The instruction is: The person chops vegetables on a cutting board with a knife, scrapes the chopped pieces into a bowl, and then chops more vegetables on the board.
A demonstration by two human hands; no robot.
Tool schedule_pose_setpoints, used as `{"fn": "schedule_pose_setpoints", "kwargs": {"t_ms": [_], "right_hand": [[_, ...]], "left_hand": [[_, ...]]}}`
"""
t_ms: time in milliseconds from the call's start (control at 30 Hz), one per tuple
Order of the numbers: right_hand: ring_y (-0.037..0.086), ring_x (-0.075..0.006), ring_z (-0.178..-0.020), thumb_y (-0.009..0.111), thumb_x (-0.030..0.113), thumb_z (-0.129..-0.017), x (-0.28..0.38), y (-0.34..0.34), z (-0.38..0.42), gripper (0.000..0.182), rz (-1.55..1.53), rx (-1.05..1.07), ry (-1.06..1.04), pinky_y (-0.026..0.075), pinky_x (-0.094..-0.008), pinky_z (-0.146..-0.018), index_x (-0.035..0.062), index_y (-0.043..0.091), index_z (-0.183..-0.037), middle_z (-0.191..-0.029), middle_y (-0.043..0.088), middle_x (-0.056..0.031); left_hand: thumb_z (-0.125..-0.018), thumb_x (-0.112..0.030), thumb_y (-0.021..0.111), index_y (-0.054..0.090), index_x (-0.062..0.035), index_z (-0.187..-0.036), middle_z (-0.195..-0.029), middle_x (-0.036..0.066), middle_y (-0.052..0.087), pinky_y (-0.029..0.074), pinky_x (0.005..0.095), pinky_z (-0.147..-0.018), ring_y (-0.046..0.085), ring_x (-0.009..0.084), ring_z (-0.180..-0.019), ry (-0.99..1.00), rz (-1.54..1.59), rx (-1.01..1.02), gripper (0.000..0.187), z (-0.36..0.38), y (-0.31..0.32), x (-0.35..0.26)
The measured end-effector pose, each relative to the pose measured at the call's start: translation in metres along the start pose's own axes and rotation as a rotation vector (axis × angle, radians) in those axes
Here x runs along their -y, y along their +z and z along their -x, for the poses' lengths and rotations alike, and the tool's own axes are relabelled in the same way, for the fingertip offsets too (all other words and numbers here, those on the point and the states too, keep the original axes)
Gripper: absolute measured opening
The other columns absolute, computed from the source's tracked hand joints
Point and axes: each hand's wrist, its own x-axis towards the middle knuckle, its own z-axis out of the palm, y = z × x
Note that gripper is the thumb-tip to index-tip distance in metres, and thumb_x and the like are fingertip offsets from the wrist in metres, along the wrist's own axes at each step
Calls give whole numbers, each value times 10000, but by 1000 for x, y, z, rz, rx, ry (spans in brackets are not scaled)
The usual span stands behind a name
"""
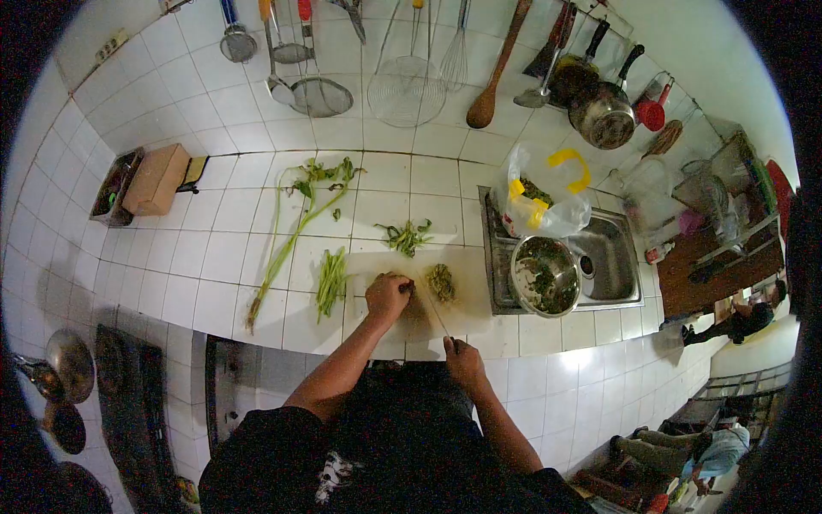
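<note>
In my right hand (465, 363) is the handle of a knife, its thin blade (438, 319) pointing away across a pale cutting board (475, 295). My left hand (389, 297) is closed over the board, left of the blade, with a dark bit at its fingertips that I cannot make out. A small heap of chopped greens (441, 283) lies just beyond the blade. To the left of my left hand is a bunch of cut green stems (331, 283). Loose leaves (404, 237) lie behind the board, and long leafy stalks (295, 227) stretch across the tiles farther left.
A metal bowl of chopped greens (546, 276) rests at the sink (615, 257), beside a plastic bag (548, 184) with yellow handles. A cardboard box (157, 179) stands at the far left. Strainers, a wooden spoon (497, 77) and pans (602, 114) hang on the wall. People appear at right.
</note>
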Motion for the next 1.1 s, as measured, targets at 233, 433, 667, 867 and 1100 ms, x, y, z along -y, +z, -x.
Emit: {"fn": "schedule_pose_setpoints", "kwargs": {"t_ms": [233,433,667,867,1100], "right_hand": [[576,-488,-935,393,442,-987,8,-8,-2,539,35,63,20,456,-532,-827,-36,633,-924,-935,619,-310],[575,-491,-938,374,443,-987,5,-7,-9,549,76,102,-10,449,-546,-841,-40,631,-947,-939,620,-312],[577,-486,-962,365,455,-983,25,-16,-26,565,93,120,-231,452,-538,-856,-38,639,-954,-953,628,-307],[586,-478,-957,357,467,-983,3,-11,-26,575,127,200,-30,454,-529,-866,-30,645,-950,-949,637,-296],[578,-482,-967,341,471,-985,3,-14,-33,583,147,168,-95,452,-527,-866,-31,637,-954,-953,633,-299]], "left_hand": [[-702,-157,722,741,-151,-902,-952,29,695,526,379,-788,635,261,-906,10,40,-26,201,-1,0,1],[-698,-173,730,741,-155,-897,-938,28,697,526,382,-777,633,258,-893,-12,20,-2,201,-2,4,5],[-691,-190,723,734,-163,-855,-903,38,692,523,394,-768,633,260,-869,-6,5,-38,167,-2,2,2],[-678,-193,733,727,-148,-837,-869,39,690,518,391,-758,635,259,-847,-23,97,-81,165,-2,8,10],[-677,-186,748,714,-138,-825,-860,43,675,516,391,-758,628,264,-841,-18,51,-50,160,-2,3,2]]}}
